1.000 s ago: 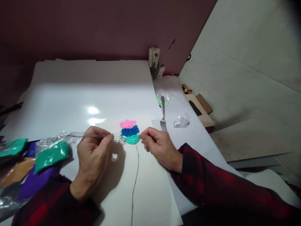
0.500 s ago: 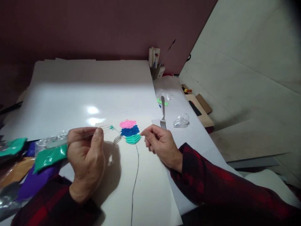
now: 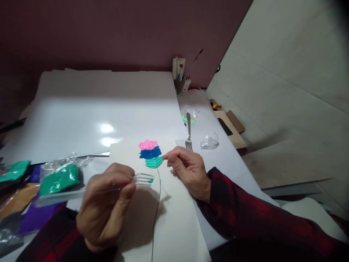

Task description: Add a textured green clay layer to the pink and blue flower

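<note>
My left hand [image 3: 105, 203] is closed around a clear plastic fork [image 3: 92, 189], held in the air above the white paper [image 3: 174, 214]; its tines, tipped with teal clay, point right. A clay flower [image 3: 149, 154] of pink, blue and teal ridged layers sits on the paper above a thin drawn stem line [image 3: 156, 218]. My right hand [image 3: 185, 169] rests on the paper just right of the flower, fingers curled, its fingertip touching the teal layer's edge.
Bags of teal clay [image 3: 58, 178], purple clay and other colours lie at the left edge. A metal fork [image 3: 188, 133], a crumpled clear bag [image 3: 209, 141] and a small bag with green clay [image 3: 189, 114] lie to the right. A holder with brushes [image 3: 180, 76] stands at the back.
My left hand lifted the plastic fork off the flower's left side and drew it back toward me and down. My right hand stayed at the flower's right edge.
</note>
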Tool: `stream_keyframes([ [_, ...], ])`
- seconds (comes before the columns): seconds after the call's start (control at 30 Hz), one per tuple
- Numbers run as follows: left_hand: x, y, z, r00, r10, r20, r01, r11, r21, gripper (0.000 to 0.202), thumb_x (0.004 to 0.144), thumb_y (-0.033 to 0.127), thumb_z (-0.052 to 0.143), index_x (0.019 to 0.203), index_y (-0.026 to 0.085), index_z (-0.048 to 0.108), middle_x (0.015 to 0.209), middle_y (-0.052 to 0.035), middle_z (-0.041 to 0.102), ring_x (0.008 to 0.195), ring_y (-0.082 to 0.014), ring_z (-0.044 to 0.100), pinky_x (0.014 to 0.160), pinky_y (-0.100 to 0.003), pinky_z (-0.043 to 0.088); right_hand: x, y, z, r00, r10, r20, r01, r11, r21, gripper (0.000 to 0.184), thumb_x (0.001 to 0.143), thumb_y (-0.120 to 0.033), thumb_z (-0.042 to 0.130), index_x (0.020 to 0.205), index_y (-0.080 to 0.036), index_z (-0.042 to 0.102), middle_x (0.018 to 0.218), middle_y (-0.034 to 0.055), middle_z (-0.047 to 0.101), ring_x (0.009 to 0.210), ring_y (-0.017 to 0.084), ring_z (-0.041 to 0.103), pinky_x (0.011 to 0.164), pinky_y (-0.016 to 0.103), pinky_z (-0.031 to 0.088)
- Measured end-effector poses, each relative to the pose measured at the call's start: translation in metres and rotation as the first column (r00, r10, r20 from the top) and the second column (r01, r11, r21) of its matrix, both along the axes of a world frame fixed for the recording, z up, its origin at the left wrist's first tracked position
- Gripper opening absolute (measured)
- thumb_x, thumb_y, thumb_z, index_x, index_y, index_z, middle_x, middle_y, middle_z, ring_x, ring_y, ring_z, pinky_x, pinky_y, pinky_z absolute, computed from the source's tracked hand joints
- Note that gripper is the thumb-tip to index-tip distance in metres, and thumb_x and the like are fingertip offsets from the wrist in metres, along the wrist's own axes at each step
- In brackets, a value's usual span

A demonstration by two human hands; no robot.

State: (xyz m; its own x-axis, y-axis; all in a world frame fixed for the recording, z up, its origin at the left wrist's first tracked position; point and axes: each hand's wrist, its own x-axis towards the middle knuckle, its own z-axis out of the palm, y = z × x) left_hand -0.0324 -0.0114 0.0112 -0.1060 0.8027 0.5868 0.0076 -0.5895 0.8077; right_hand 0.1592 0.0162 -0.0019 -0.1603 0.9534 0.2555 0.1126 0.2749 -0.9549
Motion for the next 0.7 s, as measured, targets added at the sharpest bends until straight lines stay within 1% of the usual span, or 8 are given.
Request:
stream_keyframes([
  [0.1,-0.005,0.001,0.005,0.956,-0.112,-0.272,0.104,0.994,-0.041,0.020,0.082,0.002,0.054,0.091,0.018,0.061,0.074,-0.0023,0.058,0.069,-0.0149,0.056,0.058,-0.027,0.043,0.000,-0.001,0.004,0.999,0.032,-0.007,-0.031,0.989,0.143,0.021,0.092,-0.031,0.052,0.099,-0.020,0.069,0.088,0.0051,0.056,0.074,0.013,0.052,0.058,0.026,0.046],
  [0.2,-0.005,0.003,0.013,0.822,-0.280,-0.496,0.248,0.960,-0.130,0.019,0.086,0.004,0.045,0.078,0.018,0.055,0.070,-0.0009,0.051,0.064,-0.0128,0.050,0.056,-0.026,0.039,-0.001,-0.004,0.009,0.986,0.154,-0.060,-0.138,0.968,0.212,0.033,0.086,-0.042,0.059,0.110,-0.020,0.066,0.092,0.0059,0.053,0.073,0.013,0.050,0.058,0.027,0.045],
  [0.27,-0.003,0.004,0.016,0.708,-0.372,-0.600,0.364,0.920,-0.141,0.020,0.086,0.005,0.044,0.072,0.018,0.049,0.065,0.0010,0.046,0.059,-0.0117,0.044,0.052,-0.025,0.034,-0.003,-0.008,0.012,0.957,0.271,-0.106,-0.254,0.955,0.153,0.043,0.078,-0.047,0.068,0.109,-0.018,0.066,0.083,0.0037,0.052,0.065,0.012,0.047,0.050,0.025,0.041],
  [0.37,0.001,0.005,0.015,0.603,-0.483,-0.635,0.430,0.867,-0.251,0.018,0.088,0.010,0.042,0.074,0.018,0.048,0.063,0.0021,0.047,0.055,-0.0108,0.040,0.051,-0.025,0.033,-0.005,-0.012,0.014,0.915,0.340,-0.219,-0.363,0.929,-0.074,0.029,0.078,-0.039,0.070,0.094,-0.015,0.065,0.065,-0.0022,0.050,0.051,0.008,0.044,0.044,0.021,0.037],
  [0.43,0.002,0.005,0.014,0.612,-0.577,-0.542,0.395,0.816,-0.422,0.018,0.092,0.017,0.039,0.078,0.018,0.051,0.067,0.0014,0.051,0.058,-0.0108,0.044,0.055,-0.024,0.037,-0.007,-0.013,0.013,0.906,0.280,-0.317,-0.355,0.910,-0.212,0.019,0.083,-0.034,0.065,0.084,-0.016,0.060,0.059,-0.0037,0.053,0.044,0.006,0.044,0.039,0.018,0.036],
  [0.53,0.003,0.005,0.012,0.698,-0.619,-0.360,0.320,0.720,-0.616,0.026,0.095,0.030,0.039,0.075,0.018,0.051,0.066,0.0023,0.048,0.059,-0.0103,0.043,0.055,-0.022,0.038,-0.008,-0.013,0.011,0.893,0.166,-0.418,-0.308,0.903,-0.299,0.018,0.087,-0.032,0.060,0.082,-0.018,0.051,0.059,-0.0026,0.062,0.038,0.005,0.049,0.033,0.014,0.035],
  [0.6,0.003,0.005,0.010,0.753,-0.572,-0.326,0.260,0.714,-0.650,0.032,0.094,0.036,0.040,0.069,0.018,0.049,0.061,0.0037,0.041,0.055,-0.0101,0.038,0.052,-0.022,0.035,-0.009,-0.013,0.010,0.891,0.113,-0.440,-0.257,0.924,-0.284,0.017,0.088,-0.032,0.059,0.083,-0.018,0.049,0.061,-0.0014,0.066,0.038,0.006,0.053,0.031,0.013,0.035],
  [0.7,0.004,0.004,0.008,0.802,-0.473,-0.365,0.168,0.765,-0.621,0.036,0.094,0.038,0.040,0.063,0.019,0.043,0.058,0.0041,0.036,0.053,-0.0104,0.034,0.049,-0.022,0.032,-0.012,-0.014,0.009,0.896,0.052,-0.440,-0.173,0.955,-0.241,0.016,0.090,-0.031,0.058,0.084,-0.018,0.049,0.064,-0.0013,0.067,0.039,0.006,0.054,0.032,0.013,0.036],
])
